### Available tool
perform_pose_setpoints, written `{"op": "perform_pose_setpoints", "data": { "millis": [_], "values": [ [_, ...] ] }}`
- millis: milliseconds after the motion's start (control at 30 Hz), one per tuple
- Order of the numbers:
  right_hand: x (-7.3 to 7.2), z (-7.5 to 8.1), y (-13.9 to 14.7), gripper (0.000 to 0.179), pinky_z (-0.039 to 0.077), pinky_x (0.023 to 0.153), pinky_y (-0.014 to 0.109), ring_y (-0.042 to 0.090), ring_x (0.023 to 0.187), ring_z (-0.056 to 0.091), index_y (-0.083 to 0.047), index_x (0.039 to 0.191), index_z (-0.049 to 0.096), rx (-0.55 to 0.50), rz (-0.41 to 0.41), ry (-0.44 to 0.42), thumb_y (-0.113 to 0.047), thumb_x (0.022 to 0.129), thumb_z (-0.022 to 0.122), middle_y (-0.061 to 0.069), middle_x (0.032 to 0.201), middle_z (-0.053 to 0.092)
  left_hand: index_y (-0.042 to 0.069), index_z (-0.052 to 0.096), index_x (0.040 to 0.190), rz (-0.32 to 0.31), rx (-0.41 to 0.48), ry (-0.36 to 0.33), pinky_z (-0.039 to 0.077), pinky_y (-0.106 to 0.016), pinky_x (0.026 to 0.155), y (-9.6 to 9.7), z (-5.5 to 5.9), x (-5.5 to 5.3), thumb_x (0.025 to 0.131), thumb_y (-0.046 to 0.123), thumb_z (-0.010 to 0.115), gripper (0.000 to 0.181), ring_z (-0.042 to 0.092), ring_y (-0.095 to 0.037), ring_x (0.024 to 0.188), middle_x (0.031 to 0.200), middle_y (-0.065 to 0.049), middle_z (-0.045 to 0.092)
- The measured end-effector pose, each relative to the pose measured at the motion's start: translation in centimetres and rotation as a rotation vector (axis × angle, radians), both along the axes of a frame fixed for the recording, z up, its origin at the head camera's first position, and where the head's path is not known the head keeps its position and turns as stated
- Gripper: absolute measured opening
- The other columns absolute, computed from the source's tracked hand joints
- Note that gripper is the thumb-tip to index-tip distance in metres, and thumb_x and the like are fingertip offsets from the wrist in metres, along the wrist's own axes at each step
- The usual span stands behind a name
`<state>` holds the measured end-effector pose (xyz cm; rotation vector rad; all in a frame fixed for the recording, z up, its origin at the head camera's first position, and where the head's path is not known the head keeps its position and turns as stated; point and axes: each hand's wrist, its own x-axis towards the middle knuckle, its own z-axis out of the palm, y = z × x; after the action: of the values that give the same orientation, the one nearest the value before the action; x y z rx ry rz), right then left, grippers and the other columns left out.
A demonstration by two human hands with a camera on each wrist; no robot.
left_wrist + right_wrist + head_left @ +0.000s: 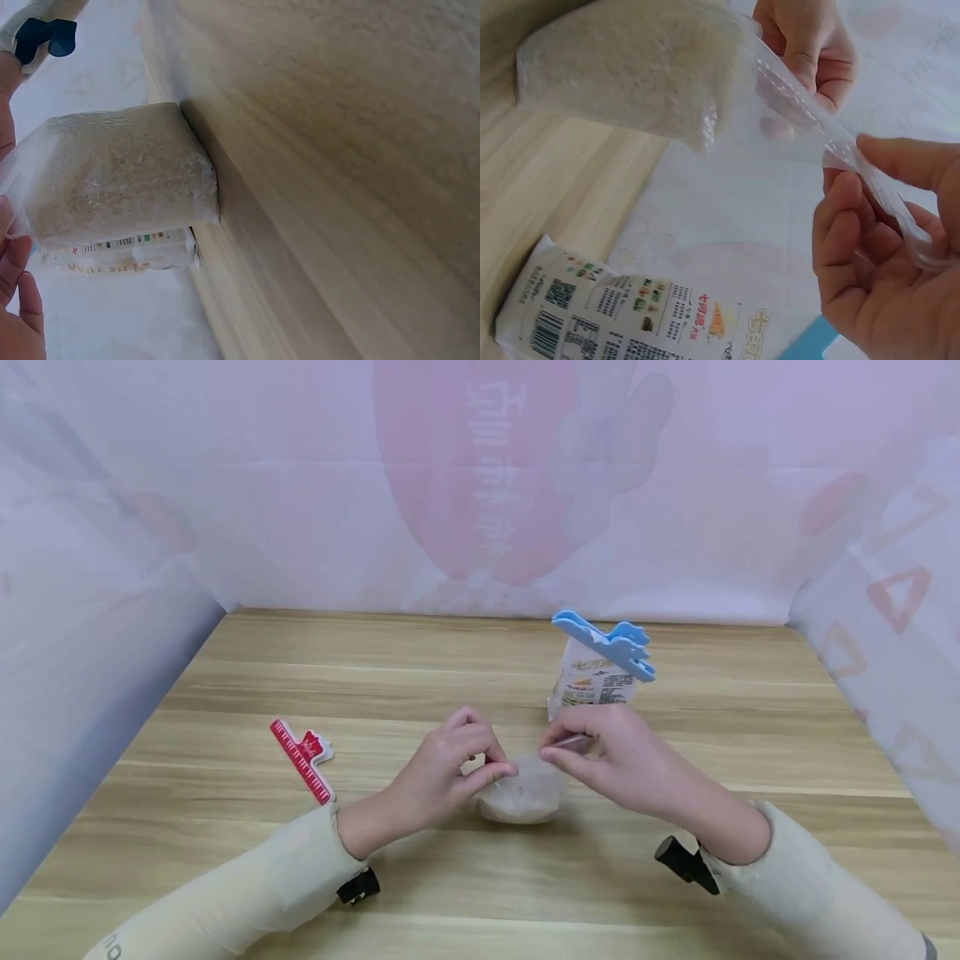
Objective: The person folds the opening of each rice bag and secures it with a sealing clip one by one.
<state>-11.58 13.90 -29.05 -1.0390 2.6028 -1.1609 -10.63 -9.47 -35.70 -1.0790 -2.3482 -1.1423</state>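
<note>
A clear plastic bag of rice (pixel 521 802) stands upright on the table between the two hands. Its rice-filled body (pixel 127 172) fills out the lower part, and the loose top is thin film. My left hand (pixel 450 760) pinches one side of the bag's top edge between thumb and fingers. On the other side, my right hand (pixel 611 756) pinches the top edge too, and the film (pixel 810 120) stretches between both hands. Part of the film runs on into the right palm in the right wrist view.
Behind the right hand stands a white printed bag (pixel 592 681), its top held by a blue bag clip (pixel 603 643). To the left lies a red and white clip (pixel 306 760) with a piano-key pattern. White printed sheets (pixel 300 527) wall in the wooden table (pixel 360 652).
</note>
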Motion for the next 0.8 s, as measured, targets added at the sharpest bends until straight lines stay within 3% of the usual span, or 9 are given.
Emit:
{"op": "perform_pose_setpoints", "data": {
  "millis": [100, 267, 500, 633, 800],
  "values": [
    [-0.4, 0.4, -0.3, 0.012, 0.059, 0.076, 0.026, 0.011, 0.088, 0.07, -0.008, 0.099, 0.075, 0.068, 0.017, -0.057, -0.014, 0.089, 0.075, -0.001, 0.093, 0.073, 0.011, 0.065, 0.078, -0.003, -0.009, 0.026, 0.046, -0.027, 0.078, 0.0, -0.1, -0.1, 0.08, 0.01, 0.08, 0.015, 0.05, -0.013, 0.083, 0.073, 0.004, 0.066],
    [-0.4, 0.1, -0.8, 0.007, 0.057, 0.072, 0.022, 0.003, 0.076, 0.062, -0.011, 0.094, 0.078, 0.076, 0.049, -0.015, -0.012, 0.087, 0.075, -0.009, 0.081, 0.069, 0.01, 0.067, 0.081, -0.024, -0.002, 0.045, 0.047, -0.026, 0.077, 0.0, -0.3, -0.2, 0.08, 0.011, 0.08, 0.013, 0.05, -0.013, 0.083, 0.075, 0.004, 0.068],
    [-0.3, -0.6, -0.8, 0.004, 0.052, 0.063, 0.02, 0.0, 0.07, 0.056, -0.011, 0.088, 0.078, 0.028, 0.04, 0.071, -0.008, 0.086, 0.076, -0.009, 0.078, 0.067, 0.013, 0.073, 0.086, -0.063, -0.008, -0.093, 0.048, -0.027, 0.083, -0.9, -0.4, -0.1, 0.083, 0.014, 0.078, 0.006, 0.052, -0.013, 0.095, 0.083, 0.006, 0.071],
    [-0.3, -0.8, -0.7, 0.005, 0.054, 0.064, 0.021, 0.001, 0.071, 0.057, -0.009, 0.088, 0.078, 0.01, 0.032, 0.062, -0.006, 0.086, 0.076, -0.008, 0.078, 0.067, 0.014, 0.075, 0.089, -0.067, -0.04, -0.101, 0.049, -0.03, 0.086, -1.6, -0.3, -0.1, 0.084, 0.012, 0.078, 0.005, 0.054, -0.015, 0.099, 0.09, 0.005, 0.072],
    [-0.3, -0.8, -0.7, 0.005, 0.055, 0.066, 0.021, 0.003, 0.074, 0.06, -0.01, 0.088, 0.077, 0.01, 0.025, 0.046, -0.006, 0.086, 0.075, -0.007, 0.08, 0.068, 0.011, 0.074, 0.089, -0.071, -0.047, -0.094, 0.051, -0.027, 0.081, -1.7, -0.1, 0.1, 0.086, 0.011, 0.076, 0.003, 0.057, -0.014, 0.097, 0.09, 0.004, 0.071]
  ]
}}
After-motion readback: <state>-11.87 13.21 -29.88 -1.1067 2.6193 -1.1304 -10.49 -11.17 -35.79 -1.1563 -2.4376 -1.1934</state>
